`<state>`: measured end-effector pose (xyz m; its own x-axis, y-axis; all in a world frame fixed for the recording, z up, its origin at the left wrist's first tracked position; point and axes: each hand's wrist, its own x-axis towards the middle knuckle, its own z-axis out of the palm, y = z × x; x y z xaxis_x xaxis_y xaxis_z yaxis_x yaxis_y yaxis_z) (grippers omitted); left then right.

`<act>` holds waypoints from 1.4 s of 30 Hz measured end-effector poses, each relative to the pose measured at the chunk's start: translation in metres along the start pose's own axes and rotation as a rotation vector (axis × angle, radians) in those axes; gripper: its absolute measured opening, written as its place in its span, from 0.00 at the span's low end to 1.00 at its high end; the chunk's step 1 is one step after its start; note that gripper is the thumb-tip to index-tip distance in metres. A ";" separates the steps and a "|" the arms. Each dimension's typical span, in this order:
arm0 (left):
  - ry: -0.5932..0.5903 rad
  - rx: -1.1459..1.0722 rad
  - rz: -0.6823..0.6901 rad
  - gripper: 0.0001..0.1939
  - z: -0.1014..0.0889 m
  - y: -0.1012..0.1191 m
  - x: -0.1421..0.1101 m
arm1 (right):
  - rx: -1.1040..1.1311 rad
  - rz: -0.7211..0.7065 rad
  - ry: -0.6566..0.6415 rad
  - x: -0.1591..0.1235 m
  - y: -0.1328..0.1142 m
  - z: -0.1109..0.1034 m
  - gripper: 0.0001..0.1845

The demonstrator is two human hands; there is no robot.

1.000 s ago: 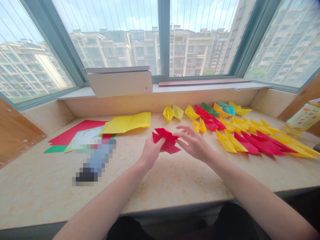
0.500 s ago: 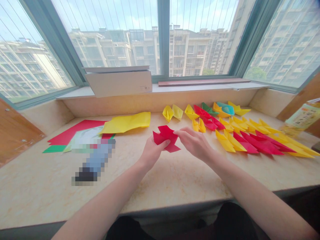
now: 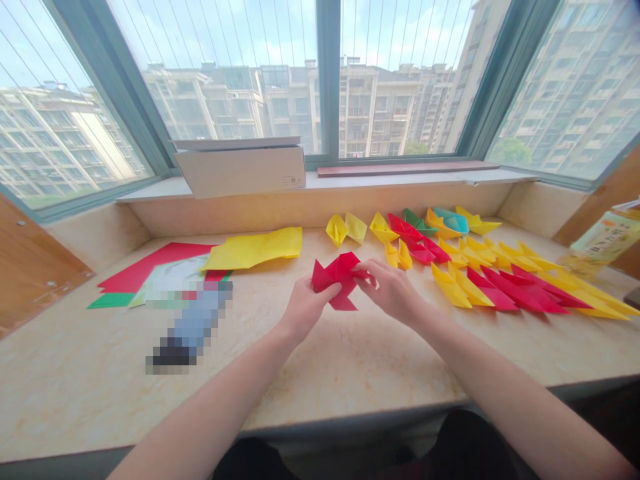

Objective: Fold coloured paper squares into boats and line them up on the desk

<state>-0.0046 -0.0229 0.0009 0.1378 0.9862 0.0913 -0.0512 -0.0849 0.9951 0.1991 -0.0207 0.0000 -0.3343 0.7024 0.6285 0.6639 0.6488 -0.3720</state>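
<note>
A partly folded red origami paper (image 3: 338,280) is held between my two hands above the marble counter (image 3: 280,393). My left hand (image 3: 307,308) grips its lower left side, with the fingers curled over the paper. My right hand (image 3: 390,291) pinches its right point with the fingertips. To the right stand rows of folded paper boats (image 3: 515,297) in yellow and red, close to my right hand. Flat yellow paper (image 3: 255,248) lies to the left on a stack of coloured sheets (image 3: 160,260).
A pixelated, blurred object (image 3: 193,323) lies left of my hands. Smaller boats (image 3: 420,230) in yellow, red, green and teal line the back. A cardboard box (image 3: 243,171) sits on the windowsill. A drink bottle (image 3: 607,240) stands at far right.
My right hand's spread fingers have closed onto the red paper. The paper has shifted slightly right and turned between my hands.
</note>
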 end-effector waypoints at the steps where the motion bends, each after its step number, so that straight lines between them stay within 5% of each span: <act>1: 0.015 -0.035 -0.002 0.12 0.000 0.000 0.001 | 0.062 0.024 0.017 0.001 0.000 0.001 0.06; 6: 0.034 -0.194 -0.069 0.16 0.001 -0.003 0.002 | 0.293 0.038 0.112 0.002 -0.004 0.002 0.06; 15: 0.082 -0.305 -0.023 0.16 -0.002 -0.010 0.008 | 0.289 -0.165 -0.037 -0.002 -0.004 0.003 0.11; 21: 0.050 -0.247 0.045 0.16 0.000 -0.004 0.005 | 0.349 -0.015 0.089 0.002 -0.007 0.005 0.22; 28: 0.071 -0.250 0.006 0.19 -0.001 -0.003 0.006 | 0.484 0.146 -0.001 0.005 -0.010 0.007 0.11; 35: -0.008 -0.353 -0.095 0.20 -0.001 -0.005 0.005 | 0.293 -0.115 -0.062 -0.002 0.000 0.009 0.15; 42: -0.064 -0.382 -0.100 0.17 0.000 -0.007 0.002 | -0.073 -0.210 -0.129 -0.004 -0.002 0.004 0.18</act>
<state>-0.0041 -0.0202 -0.0063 0.2216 0.9751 0.0089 -0.3966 0.0818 0.9144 0.1968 -0.0233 -0.0044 -0.5494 0.5894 0.5922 0.6162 0.7645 -0.1892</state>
